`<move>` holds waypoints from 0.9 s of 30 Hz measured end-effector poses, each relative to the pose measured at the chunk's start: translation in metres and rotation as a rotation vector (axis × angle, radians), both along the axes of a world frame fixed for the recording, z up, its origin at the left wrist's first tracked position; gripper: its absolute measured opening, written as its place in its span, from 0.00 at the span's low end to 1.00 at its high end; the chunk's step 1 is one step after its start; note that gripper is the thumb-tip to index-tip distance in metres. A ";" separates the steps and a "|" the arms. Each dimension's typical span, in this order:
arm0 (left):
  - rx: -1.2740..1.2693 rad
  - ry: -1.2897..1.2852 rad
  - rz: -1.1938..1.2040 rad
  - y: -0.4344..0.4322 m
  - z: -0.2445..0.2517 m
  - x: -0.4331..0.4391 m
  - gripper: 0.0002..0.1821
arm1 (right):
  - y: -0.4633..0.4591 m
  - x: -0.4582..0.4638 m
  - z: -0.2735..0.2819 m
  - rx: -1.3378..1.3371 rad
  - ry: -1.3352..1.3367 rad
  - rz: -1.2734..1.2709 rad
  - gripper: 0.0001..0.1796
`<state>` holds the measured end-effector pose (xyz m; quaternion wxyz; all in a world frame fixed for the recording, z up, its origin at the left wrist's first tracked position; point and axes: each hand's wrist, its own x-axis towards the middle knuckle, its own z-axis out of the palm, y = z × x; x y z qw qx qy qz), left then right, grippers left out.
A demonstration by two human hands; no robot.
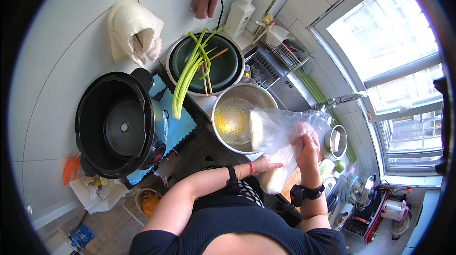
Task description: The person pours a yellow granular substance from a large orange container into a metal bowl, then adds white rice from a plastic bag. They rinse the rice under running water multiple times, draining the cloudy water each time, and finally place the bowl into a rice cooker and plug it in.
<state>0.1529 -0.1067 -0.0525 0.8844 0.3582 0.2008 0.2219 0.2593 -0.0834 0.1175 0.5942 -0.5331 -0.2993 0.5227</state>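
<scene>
A clear plastic bag (pixel 285 126) with a white, flour-like or grainy content is tilted over the rim of a stainless steel bowl (pixel 262 93). My right hand (pixel 307 144) grips the gathered upper part of the bag. With the thumb on its near side, my left hand (pixel 265 166) holds the bag lower down, and a filled white bulge hangs beside it. Inside the bowl lie yellow grains (pixel 224 123) and a pale heap (pixel 237 119). The bag hides the bowl's right side and part of my right fingers.
Long green stalks (pixel 188 84) and chopsticks (pixel 206 80) lie across a dark green bowl (pixel 181 57). An open black electric cooker (pixel 124 126) stands left. Beyond the sink (pixel 295 94) is a faucet (pixel 342 99). A small metal bowl (pixel 343 142) sits at right.
</scene>
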 end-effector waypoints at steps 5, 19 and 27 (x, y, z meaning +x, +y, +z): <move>0.066 0.178 0.091 0.006 -0.020 0.004 0.36 | -0.005 0.026 -0.026 0.069 -0.035 0.107 0.18; 0.523 0.626 0.080 -0.004 -0.039 0.002 0.45 | 0.024 0.059 -0.040 0.190 -0.125 0.517 0.19; 0.588 0.765 -0.022 -0.003 0.010 -0.027 0.50 | 0.033 0.073 -0.042 0.247 0.042 0.543 0.26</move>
